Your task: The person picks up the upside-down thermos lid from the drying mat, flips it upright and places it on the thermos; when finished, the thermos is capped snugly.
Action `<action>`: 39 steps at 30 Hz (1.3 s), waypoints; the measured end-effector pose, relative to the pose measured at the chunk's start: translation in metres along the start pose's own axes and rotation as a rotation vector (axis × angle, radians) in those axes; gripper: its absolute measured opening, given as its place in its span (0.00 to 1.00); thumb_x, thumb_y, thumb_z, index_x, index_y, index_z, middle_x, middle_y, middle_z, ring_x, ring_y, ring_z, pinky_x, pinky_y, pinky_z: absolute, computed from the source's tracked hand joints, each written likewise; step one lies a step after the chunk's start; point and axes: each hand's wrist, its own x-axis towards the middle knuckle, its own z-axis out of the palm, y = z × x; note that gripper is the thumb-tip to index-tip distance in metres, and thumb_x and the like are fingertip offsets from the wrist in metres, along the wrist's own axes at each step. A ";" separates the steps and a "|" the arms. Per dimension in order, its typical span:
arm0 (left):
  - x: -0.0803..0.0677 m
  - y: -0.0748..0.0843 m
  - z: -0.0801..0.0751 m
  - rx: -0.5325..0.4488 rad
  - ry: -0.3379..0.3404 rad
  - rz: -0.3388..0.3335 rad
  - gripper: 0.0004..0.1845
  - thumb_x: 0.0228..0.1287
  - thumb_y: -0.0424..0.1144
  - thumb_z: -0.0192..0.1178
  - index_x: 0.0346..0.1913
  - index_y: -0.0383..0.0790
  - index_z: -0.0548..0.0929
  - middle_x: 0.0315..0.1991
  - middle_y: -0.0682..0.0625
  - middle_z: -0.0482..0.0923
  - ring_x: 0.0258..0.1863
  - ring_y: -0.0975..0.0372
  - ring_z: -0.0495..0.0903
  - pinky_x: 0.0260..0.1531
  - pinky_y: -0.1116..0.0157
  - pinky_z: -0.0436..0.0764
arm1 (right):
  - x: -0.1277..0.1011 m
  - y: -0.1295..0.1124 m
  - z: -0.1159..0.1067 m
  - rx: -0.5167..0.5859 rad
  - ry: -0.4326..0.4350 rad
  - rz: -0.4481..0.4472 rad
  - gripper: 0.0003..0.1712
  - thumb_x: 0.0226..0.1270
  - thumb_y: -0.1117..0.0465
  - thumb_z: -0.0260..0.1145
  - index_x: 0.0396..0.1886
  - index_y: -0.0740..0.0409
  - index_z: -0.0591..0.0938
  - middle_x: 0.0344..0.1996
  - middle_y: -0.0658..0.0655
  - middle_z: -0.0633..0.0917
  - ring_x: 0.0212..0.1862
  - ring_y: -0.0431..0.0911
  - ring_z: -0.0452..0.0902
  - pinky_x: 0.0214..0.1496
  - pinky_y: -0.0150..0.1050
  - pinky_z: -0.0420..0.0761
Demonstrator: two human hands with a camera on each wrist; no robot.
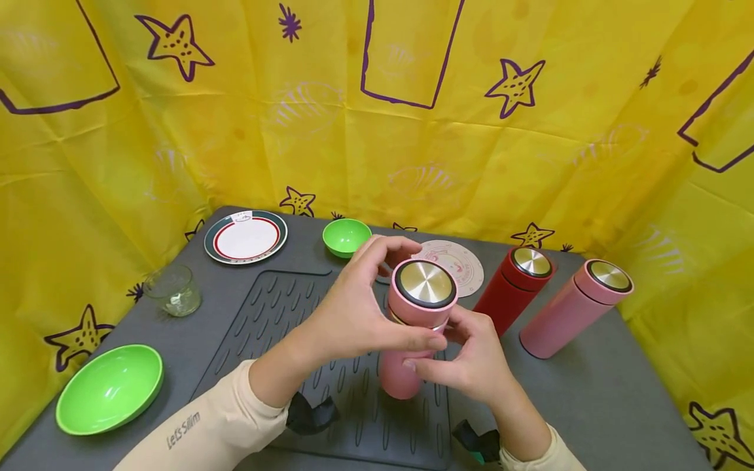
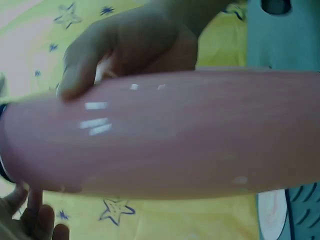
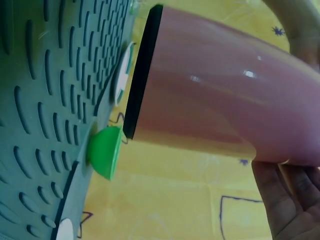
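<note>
A pink flask [image 1: 412,327] with a steel-topped lid [image 1: 425,282] stands tilted on the ribbed grey mat [image 1: 283,320]; whether its base touches the mat I cannot tell. My left hand [image 1: 377,314] curls round the lid from the left. My right hand [image 1: 471,360] grips the body just under the lid. In the left wrist view the pink flask [image 2: 165,135] fills the frame, with fingers [image 2: 35,220] at the lower left. The right wrist view shows the flask [image 3: 215,100], its black base ring [image 3: 142,75] and fingers [image 3: 290,200] under it.
A red flask [image 1: 512,288] and another pink flask [image 1: 574,307] stand to the right. Behind are a white printed disc [image 1: 462,265], a small green bowl [image 1: 346,235] and a red-rimmed plate [image 1: 245,237]. A glass [image 1: 173,290] and a large green bowl [image 1: 108,389] sit left. Yellow cloth surrounds the table.
</note>
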 end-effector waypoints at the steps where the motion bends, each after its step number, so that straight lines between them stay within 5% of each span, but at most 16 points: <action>1: -0.001 0.003 0.002 0.050 0.040 -0.003 0.43 0.39 0.53 0.81 0.60 0.47 0.73 0.52 0.59 0.73 0.53 0.64 0.70 0.49 0.59 0.75 | 0.000 0.000 0.000 -0.002 0.008 -0.004 0.29 0.42 0.69 0.79 0.50 0.56 0.83 0.40 0.54 0.86 0.39 0.48 0.83 0.38 0.43 0.85; 4: -0.001 0.006 0.006 0.099 0.116 0.009 0.37 0.39 0.45 0.82 0.56 0.47 0.78 0.49 0.61 0.76 0.52 0.64 0.71 0.47 0.59 0.76 | 0.001 0.000 0.001 -0.009 0.031 -0.001 0.31 0.43 0.69 0.79 0.52 0.56 0.82 0.44 0.55 0.86 0.42 0.49 0.83 0.40 0.44 0.84; 9: -0.002 0.003 0.004 0.036 0.115 0.045 0.35 0.41 0.41 0.81 0.58 0.45 0.81 0.49 0.61 0.80 0.50 0.62 0.73 0.47 0.58 0.76 | 0.000 0.001 0.002 -0.001 0.044 0.022 0.30 0.42 0.70 0.78 0.50 0.57 0.83 0.42 0.55 0.86 0.39 0.48 0.84 0.38 0.43 0.85; 15: -0.001 -0.009 -0.002 -0.145 -0.032 0.013 0.37 0.49 0.48 0.77 0.64 0.45 0.77 0.56 0.56 0.78 0.52 0.59 0.75 0.50 0.55 0.76 | -0.002 0.003 0.000 0.054 0.023 0.048 0.27 0.42 0.68 0.78 0.47 0.59 0.83 0.40 0.55 0.86 0.38 0.48 0.83 0.37 0.44 0.85; 22: 0.004 -0.026 -0.004 -0.467 -0.231 -0.008 0.42 0.56 0.54 0.71 0.66 0.30 0.70 0.60 0.42 0.74 0.61 0.51 0.70 0.60 0.49 0.70 | -0.003 0.008 -0.001 0.124 -0.031 0.041 0.26 0.46 0.64 0.78 0.48 0.61 0.82 0.39 0.56 0.86 0.37 0.49 0.83 0.36 0.46 0.85; 28: 0.007 -0.026 -0.007 -0.541 -0.296 0.008 0.46 0.59 0.54 0.69 0.72 0.31 0.62 0.66 0.41 0.68 0.64 0.49 0.66 0.63 0.49 0.67 | -0.001 0.004 0.000 0.090 -0.014 0.038 0.26 0.44 0.66 0.77 0.48 0.60 0.82 0.39 0.56 0.86 0.37 0.49 0.84 0.36 0.46 0.85; 31: 0.005 -0.021 -0.008 -0.465 -0.230 0.010 0.48 0.56 0.58 0.69 0.71 0.34 0.61 0.64 0.41 0.68 0.62 0.51 0.67 0.62 0.50 0.67 | 0.001 0.001 0.002 0.052 0.008 0.036 0.27 0.43 0.68 0.78 0.48 0.58 0.83 0.39 0.55 0.86 0.37 0.49 0.84 0.37 0.45 0.85; 35: -0.001 -0.012 -0.005 -0.185 -0.034 0.005 0.47 0.45 0.60 0.75 0.64 0.43 0.64 0.58 0.49 0.68 0.59 0.58 0.65 0.57 0.52 0.67 | 0.002 -0.001 0.006 0.013 0.026 0.029 0.28 0.43 0.69 0.79 0.48 0.56 0.83 0.39 0.55 0.87 0.38 0.48 0.83 0.38 0.44 0.85; 39: -0.005 -0.005 0.003 0.063 0.105 0.006 0.43 0.36 0.51 0.81 0.56 0.50 0.69 0.50 0.58 0.70 0.56 0.63 0.64 0.52 0.55 0.69 | 0.002 -0.002 0.008 -0.001 0.037 0.026 0.29 0.43 0.69 0.79 0.50 0.56 0.83 0.41 0.55 0.86 0.40 0.49 0.83 0.39 0.44 0.84</action>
